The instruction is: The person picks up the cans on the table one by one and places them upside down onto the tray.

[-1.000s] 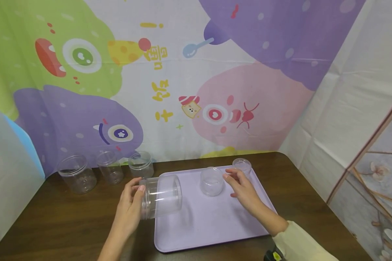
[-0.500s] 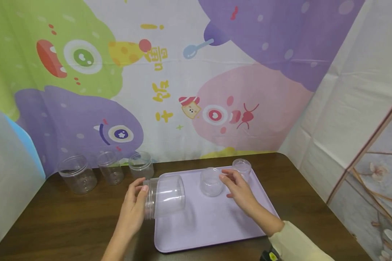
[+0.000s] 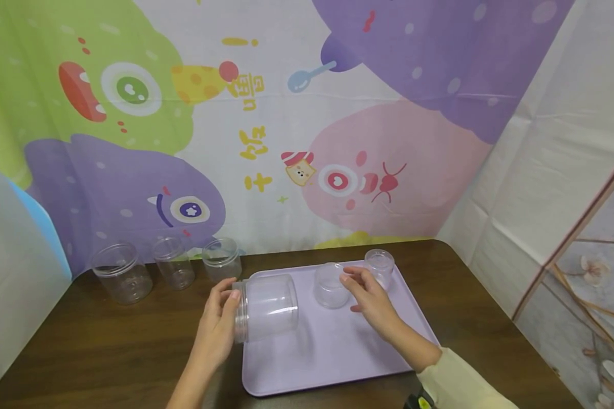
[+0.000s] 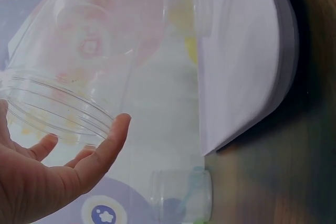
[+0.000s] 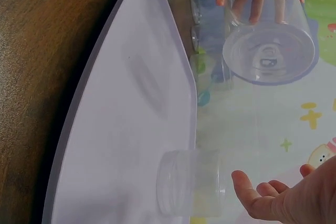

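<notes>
My left hand (image 3: 217, 321) grips a large clear plastic jar (image 3: 275, 307) by its threaded mouth end. The jar lies sideways in the air over the left part of the lilac tray (image 3: 332, 355), its base facing right. In the left wrist view the thumb and fingers curl round the jar's ridged rim (image 4: 58, 103). On the tray stands a smaller clear jar (image 3: 330, 292). Beside it hovers my right hand (image 3: 370, 301), fingers loosely bent and holding nothing; the right wrist view shows a gap between these fingers and that small jar (image 5: 184, 184).
A narrow clear jar (image 3: 380, 262) stands at the tray's back right corner, partly behind the right hand. Along the table's back left stand a wide jar (image 3: 125, 278), a slim jar (image 3: 175, 267) and a short jar (image 3: 221, 262). A cartoon-printed cloth (image 3: 271, 216) hangs behind the table.
The left hand has carried the large jar a little to the right, further over the tray. My right hand has shifted slightly left, towards the smaller jar. The standing jars have stayed put.
</notes>
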### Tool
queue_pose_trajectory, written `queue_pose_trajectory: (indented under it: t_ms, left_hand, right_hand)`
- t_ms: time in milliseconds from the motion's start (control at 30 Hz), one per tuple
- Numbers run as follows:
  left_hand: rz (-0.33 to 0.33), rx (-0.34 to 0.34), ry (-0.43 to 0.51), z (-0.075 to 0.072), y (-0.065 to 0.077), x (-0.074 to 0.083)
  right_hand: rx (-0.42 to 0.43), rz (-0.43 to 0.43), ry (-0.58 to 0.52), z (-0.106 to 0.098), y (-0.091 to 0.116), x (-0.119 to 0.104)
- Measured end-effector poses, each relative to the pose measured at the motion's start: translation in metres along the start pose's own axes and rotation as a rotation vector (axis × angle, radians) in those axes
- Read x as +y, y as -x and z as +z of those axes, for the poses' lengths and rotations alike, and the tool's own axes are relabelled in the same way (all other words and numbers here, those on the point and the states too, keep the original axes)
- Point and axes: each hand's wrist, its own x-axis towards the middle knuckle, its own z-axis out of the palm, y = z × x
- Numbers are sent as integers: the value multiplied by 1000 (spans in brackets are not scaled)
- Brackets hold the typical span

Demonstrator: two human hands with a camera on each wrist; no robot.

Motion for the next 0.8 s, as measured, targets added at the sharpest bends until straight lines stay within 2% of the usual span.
queue_pose_trajectory:
  t_ms: [467, 800]
  left_hand:
    - [29, -1, 21, 12, -2, 1]
    - [29, -12, 37, 15, -3, 1]
  right_hand:
    - [-3, -5, -19, 8, -1, -2]
    - [-1, 1, -29, 11, -2, -3]
